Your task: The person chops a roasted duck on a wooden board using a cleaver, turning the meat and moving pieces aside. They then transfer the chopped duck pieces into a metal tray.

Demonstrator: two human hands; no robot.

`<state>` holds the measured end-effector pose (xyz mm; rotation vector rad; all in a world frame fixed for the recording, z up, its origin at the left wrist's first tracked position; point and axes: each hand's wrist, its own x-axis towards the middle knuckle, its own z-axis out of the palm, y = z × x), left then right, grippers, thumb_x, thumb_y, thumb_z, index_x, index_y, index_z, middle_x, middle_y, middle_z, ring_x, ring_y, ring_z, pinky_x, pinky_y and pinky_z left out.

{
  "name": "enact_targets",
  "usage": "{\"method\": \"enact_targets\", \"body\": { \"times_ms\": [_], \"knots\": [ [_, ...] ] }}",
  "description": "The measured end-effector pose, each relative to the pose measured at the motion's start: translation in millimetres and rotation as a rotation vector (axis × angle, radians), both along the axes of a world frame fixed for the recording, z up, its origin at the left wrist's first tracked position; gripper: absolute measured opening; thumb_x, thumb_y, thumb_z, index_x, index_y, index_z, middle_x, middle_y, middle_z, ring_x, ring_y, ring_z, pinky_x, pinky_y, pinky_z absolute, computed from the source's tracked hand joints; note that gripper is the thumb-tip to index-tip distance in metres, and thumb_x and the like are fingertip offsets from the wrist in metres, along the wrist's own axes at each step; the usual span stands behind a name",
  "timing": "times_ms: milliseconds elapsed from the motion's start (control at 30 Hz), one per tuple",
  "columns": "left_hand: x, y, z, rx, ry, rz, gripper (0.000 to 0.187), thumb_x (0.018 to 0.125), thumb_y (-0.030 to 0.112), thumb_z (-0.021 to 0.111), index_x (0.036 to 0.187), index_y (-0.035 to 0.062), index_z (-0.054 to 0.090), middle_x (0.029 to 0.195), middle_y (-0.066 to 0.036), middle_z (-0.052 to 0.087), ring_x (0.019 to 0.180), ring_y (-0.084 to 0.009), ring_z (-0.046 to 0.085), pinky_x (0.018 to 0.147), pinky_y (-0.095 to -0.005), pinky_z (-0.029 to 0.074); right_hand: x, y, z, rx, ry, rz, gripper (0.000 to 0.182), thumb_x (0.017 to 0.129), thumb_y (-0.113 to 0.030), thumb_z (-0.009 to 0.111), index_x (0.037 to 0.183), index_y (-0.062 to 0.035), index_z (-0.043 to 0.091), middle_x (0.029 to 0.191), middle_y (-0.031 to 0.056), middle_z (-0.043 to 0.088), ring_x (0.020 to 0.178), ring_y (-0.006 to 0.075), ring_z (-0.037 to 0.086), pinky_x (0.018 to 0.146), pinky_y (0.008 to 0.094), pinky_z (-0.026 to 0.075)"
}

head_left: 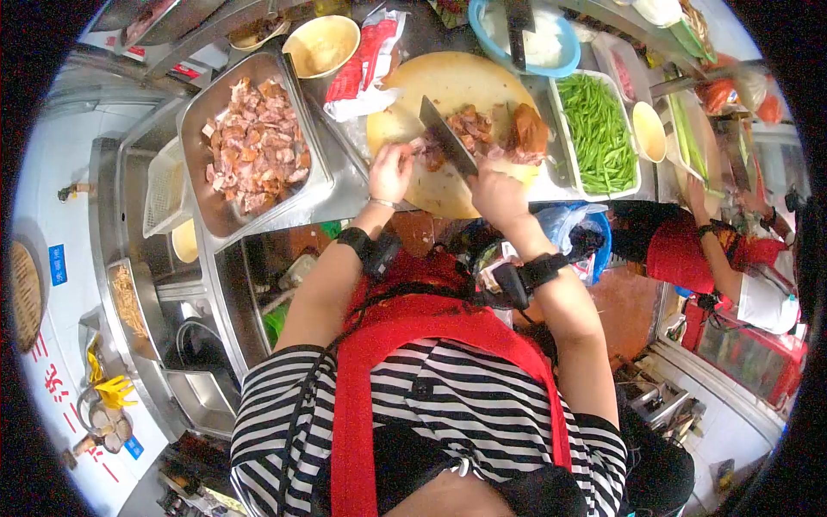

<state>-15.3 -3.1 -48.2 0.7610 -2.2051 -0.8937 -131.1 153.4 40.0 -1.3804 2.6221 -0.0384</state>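
In the head view, my right hand (pixel 500 194) is wrapped round the handle of a cleaver (pixel 449 138). Its broad dark blade stands slanted over a round cutting board (pixel 405 95), among chopped meat. Left of the blade, my left hand (pixel 392 174) has its fingers closed at a piece of meat (pixel 425 152). Brown-skinned chopped pieces (pixel 471 129) lie just beyond the blade. A larger uncut chunk of meat (pixel 527 133) rests at the board's right side. Where the blade's edge meets the board is hard to make out.
Left stands a steel tray (pixel 187 138) of chopped meat, with a yellow bowl (pixel 321 46) and a red-white bag (pixel 366 65) behind. Right are a white tray (pixel 564 146) of sliced green vegetables and a blue basin (pixel 575 52). A co-worker's arm (pixel 719 263) reaches in at far right.
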Motion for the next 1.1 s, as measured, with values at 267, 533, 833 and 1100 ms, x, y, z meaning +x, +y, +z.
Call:
{"method": "enact_targets", "body": {
  "times_ms": [267, 533, 833, 1100],
  "knots": [
    [-9.4, 2.1, -6.0, -0.061, 0.065, -0.024, 0.011, 0.073, 0.006, 0.058, 0.083, 0.0071, 0.057, 0.080, -0.011, 0.055, 0.069, -0.0267, 0.056, 0.061, -0.0332, 0.046, 11.0, -2.9, -16.6, 0.047, 0.173, -0.023, 0.021, 0.079, -0.019, 0.046, 0.087, 0.0002, 0.047, 0.056, 0.0118, 0.058, 0.047, 0.0248, 0.060, 0.040, 0.0344, 0.048],
    [-18.3, -0.9, -2.8, -0.166, 0.086, 0.015, 0.011, 0.072, 0.008, 0.058, 0.083, 0.0073, 0.056, 0.077, -0.011, 0.054, 0.070, -0.0310, 0.054, 0.061, -0.0376, 0.045, 4.0, 9.5, 33.7, -0.227, 0.013, -0.138, 0.031, 0.082, -0.028, 0.047, 0.098, -0.0012, 0.047, 0.055, 0.0182, 0.055, 0.051, 0.0334, 0.057, 0.047, 0.0438, 0.046],
    [-42.1, -2.2, 10.6, -0.157, 0.149, 0.144, 0.019, 0.071, 0.011, 0.058, 0.089, 0.0061, 0.054, 0.086, -0.014, 0.056, 0.077, -0.0320, 0.055, 0.067, -0.0375, 0.045, 4.2, -14.5, -14.0, -0.006, 0.003, -0.162, 0.025, 0.082, -0.025, 0.044, 0.088, -0.0011, 0.049, 0.059, 0.0146, 0.059, 0.055, 0.0292, 0.061, 0.049, 0.0389, 0.049],
    [-47.0, -20.7, 17.1, 0.086, -0.330, -0.098, 0.026, 0.069, 0.018, 0.059, 0.092, 0.0071, 0.053, 0.085, -0.013, 0.057, 0.081, -0.0316, 0.055, 0.067, -0.0400, 0.044, -10.5, 10.1, -39.0, -0.088, 0.038, -0.196, 0.030, 0.082, -0.030, 0.047, 0.098, -0.0042, 0.047, 0.055, 0.0161, 0.057, 0.051, 0.0342, 0.058, 0.049, 0.0433, 0.047]
  ]
}}
